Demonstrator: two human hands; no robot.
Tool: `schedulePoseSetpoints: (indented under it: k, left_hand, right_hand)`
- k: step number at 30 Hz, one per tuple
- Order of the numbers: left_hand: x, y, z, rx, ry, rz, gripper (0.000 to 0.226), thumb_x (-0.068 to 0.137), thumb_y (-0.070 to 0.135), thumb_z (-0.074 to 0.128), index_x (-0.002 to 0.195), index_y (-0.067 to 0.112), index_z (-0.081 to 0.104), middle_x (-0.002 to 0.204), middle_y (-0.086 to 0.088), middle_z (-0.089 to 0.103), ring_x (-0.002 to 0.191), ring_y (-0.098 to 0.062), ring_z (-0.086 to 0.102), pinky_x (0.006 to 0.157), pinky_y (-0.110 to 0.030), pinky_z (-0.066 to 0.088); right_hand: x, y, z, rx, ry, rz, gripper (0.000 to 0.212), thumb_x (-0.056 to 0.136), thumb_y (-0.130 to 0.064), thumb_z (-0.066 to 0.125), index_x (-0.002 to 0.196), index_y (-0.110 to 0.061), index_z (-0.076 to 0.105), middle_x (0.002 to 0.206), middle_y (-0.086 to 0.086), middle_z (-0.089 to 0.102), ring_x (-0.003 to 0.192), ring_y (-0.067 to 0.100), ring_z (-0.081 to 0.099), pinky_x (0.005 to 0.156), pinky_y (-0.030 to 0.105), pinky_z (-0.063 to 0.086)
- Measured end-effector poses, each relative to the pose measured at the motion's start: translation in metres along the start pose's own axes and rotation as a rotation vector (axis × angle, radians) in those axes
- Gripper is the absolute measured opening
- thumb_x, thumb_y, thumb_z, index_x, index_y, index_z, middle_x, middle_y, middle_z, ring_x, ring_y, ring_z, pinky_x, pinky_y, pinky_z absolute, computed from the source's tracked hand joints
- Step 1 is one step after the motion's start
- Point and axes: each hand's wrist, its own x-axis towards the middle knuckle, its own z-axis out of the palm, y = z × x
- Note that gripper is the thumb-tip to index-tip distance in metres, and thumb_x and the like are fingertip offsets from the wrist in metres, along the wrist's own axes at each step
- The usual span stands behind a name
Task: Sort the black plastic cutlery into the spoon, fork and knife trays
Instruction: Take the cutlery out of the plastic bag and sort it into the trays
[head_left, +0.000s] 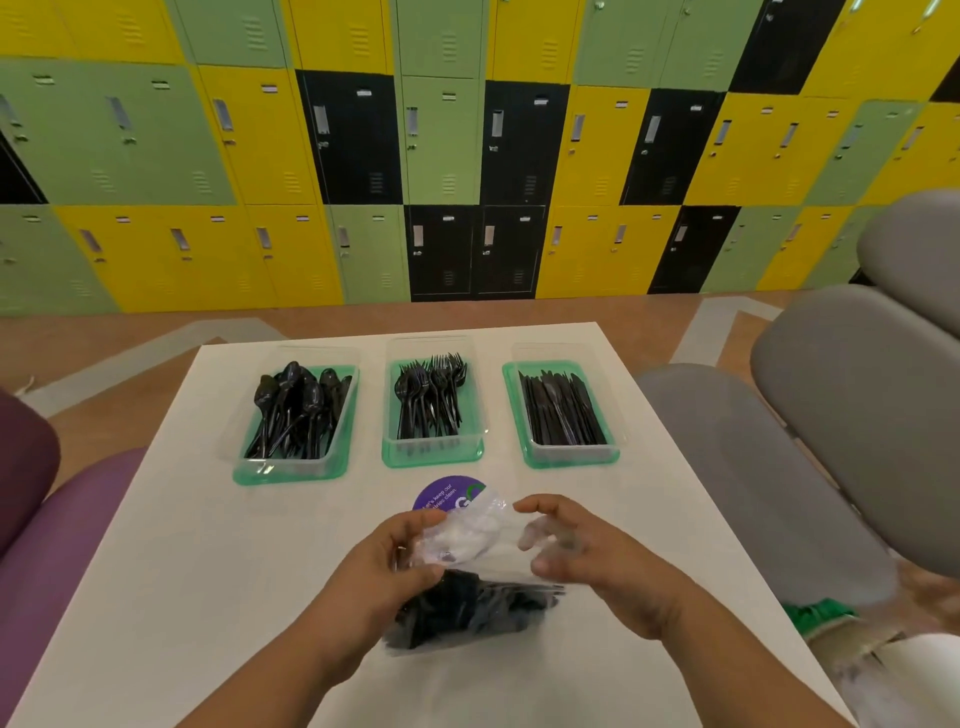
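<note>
Black plastic cutlery lay bunched and unsorted in the lower part of a clear bag at the near end of the white desk. The left hand gripped the bag's left side, its fingers curled round the film. The right hand was curled at the right edge but blurred, so whether it pinched the film or only touched it could not be told. Just beyond lay a round purple sticker. Farther off stood three green trays in a row, apart from one another: the spoon tray on the left, the fork tray in the middle, the knife tray on the right, each already well filled. If the bag gave way suddenly, pieces would likely scatter over the desk or off its edge. Tangled tines might also drag several pieces out together.
</note>
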Motion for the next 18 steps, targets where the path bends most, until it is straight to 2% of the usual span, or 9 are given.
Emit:
schedulePoseSetpoints:
  k: [2, 4, 7, 10, 13, 14, 16, 18]
  left_hand:
    - [-0.001, 0.000, -0.001, -0.013, 0.086, 0.000, 0.040, 0.085, 0.001, 0.065, 0.112, 0.030, 0.063, 0.108, -0.002, 0.069, 0.089, -0.014, 0.067, 0.072, -0.020, 0.049]
    - [-0.002, 0.002, -0.001, -0.042, 0.135, 0.002, 0.029, 0.085, 0.007, 0.066, 0.107, 0.027, 0.065, 0.098, -0.002, 0.073, 0.080, -0.014, 0.066, 0.069, -0.022, 0.048]
    - [-0.001, 0.007, -0.005, -0.064, 0.188, 0.000, 0.008, 0.086, 0.021, 0.066, 0.090, 0.018, 0.072, 0.083, -0.001, 0.072, 0.075, -0.018, 0.061, 0.072, -0.027, 0.050]
    - [0.000, 0.008, -0.007, -0.027, 0.247, 0.001, 0.014, 0.086, 0.020, 0.065, 0.081, 0.010, 0.071, 0.066, 0.001, 0.061, 0.068, -0.020, 0.049, 0.069, -0.031, 0.047]
    - [-0.004, 0.018, -0.002, 0.085, 0.280, 0.046, 0.020, 0.087, 0.016, 0.063, 0.070, 0.011, 0.071, 0.051, 0.010, 0.053, 0.060, -0.015, 0.045, 0.059, -0.025, 0.040]
    - [-0.005, 0.021, -0.001, 0.133, 0.278, 0.061, 0.025, 0.086, 0.021, 0.065, 0.064, 0.013, 0.071, 0.052, 0.009, 0.055, 0.059, -0.013, 0.046, 0.058, -0.025, 0.040]
    - [-0.007, 0.027, -0.001, 0.190, 0.276, 0.084, 0.038, 0.081, 0.040, 0.066, 0.054, 0.014, 0.069, 0.061, 0.002, 0.062, 0.060, -0.012, 0.051, 0.061, -0.026, 0.042]
    - [-0.008, 0.033, -0.003, 0.221, 0.277, 0.133, 0.042, 0.074, 0.049, 0.064, 0.050, 0.015, 0.068, 0.063, -0.001, 0.061, 0.057, -0.006, 0.053, 0.064, -0.025, 0.043]
  right_hand:
    - [0.000, 0.000, 0.000, -0.119, 0.018, -0.015, 0.047, 0.075, -0.009, 0.075, 0.113, -0.032, 0.060, 0.096, -0.008, 0.063, 0.083, 0.009, 0.060, 0.074, 0.023, 0.050]
    - [0.003, -0.001, 0.001, -0.157, 0.126, -0.061, 0.029, 0.079, -0.002, 0.070, 0.102, -0.019, 0.065, 0.085, -0.011, 0.064, 0.076, 0.010, 0.057, 0.067, 0.022, 0.047]
    - [0.005, 0.000, 0.002, -0.023, 0.262, -0.100, 0.011, 0.084, 0.001, 0.065, 0.090, -0.007, 0.068, 0.077, 0.002, 0.067, 0.073, 0.016, 0.059, 0.069, 0.023, 0.050]
    - [0.005, -0.002, 0.005, 0.063, 0.307, -0.099, 0.008, 0.086, -0.002, 0.064, 0.089, -0.008, 0.068, 0.074, 0.006, 0.066, 0.075, 0.019, 0.059, 0.073, 0.026, 0.050]
    - [0.004, -0.008, 0.011, 0.026, 0.206, -0.162, 0.021, 0.077, -0.013, 0.074, 0.096, -0.018, 0.068, 0.081, -0.002, 0.064, 0.077, 0.011, 0.060, 0.076, 0.021, 0.049]
    - [0.004, -0.011, 0.014, -0.004, 0.183, -0.187, 0.021, 0.077, -0.012, 0.075, 0.096, -0.017, 0.068, 0.080, -0.002, 0.064, 0.076, 0.009, 0.060, 0.076, 0.021, 0.050]
    - [0.005, -0.021, 0.022, -0.045, 0.202, -0.222, 0.006, 0.083, -0.007, 0.069, 0.085, -0.013, 0.069, 0.072, -0.002, 0.065, 0.068, 0.011, 0.059, 0.072, 0.021, 0.051]
    - [0.007, -0.027, 0.027, -0.064, 0.282, -0.220, 0.016, 0.090, -0.012, 0.062, 0.076, -0.012, 0.069, 0.065, 0.000, 0.064, 0.063, 0.011, 0.058, 0.068, 0.022, 0.050]
